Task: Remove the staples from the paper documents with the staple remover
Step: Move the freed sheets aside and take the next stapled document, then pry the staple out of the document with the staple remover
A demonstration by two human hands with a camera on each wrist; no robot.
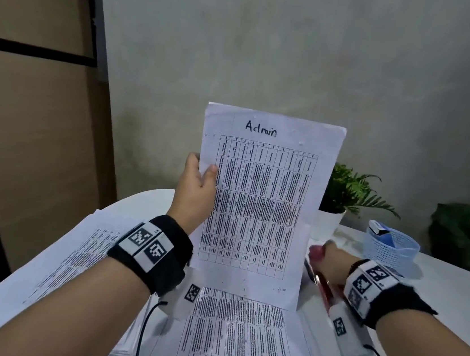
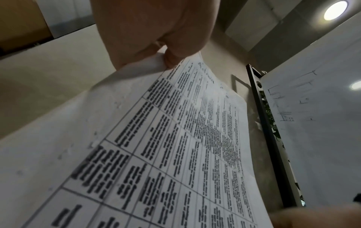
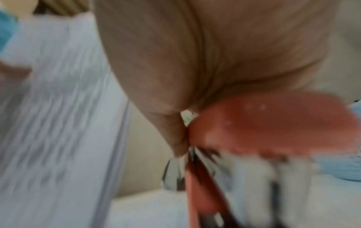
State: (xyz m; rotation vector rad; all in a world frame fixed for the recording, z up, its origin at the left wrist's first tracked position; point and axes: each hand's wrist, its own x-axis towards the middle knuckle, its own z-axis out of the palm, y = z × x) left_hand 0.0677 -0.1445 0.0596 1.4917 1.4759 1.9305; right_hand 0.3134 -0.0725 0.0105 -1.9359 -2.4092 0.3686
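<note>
While the left hand (image 1: 197,185) pinches the "Admin" sheet (image 1: 263,199) upright above the papers on the table (image 1: 450,296), the right hand (image 1: 332,263) grips the red staple remover (image 1: 322,283) just beside it. I see no staple, so how much remains is unclear. Only the blurred right wrist view shows the remover's metal parts.
</note>
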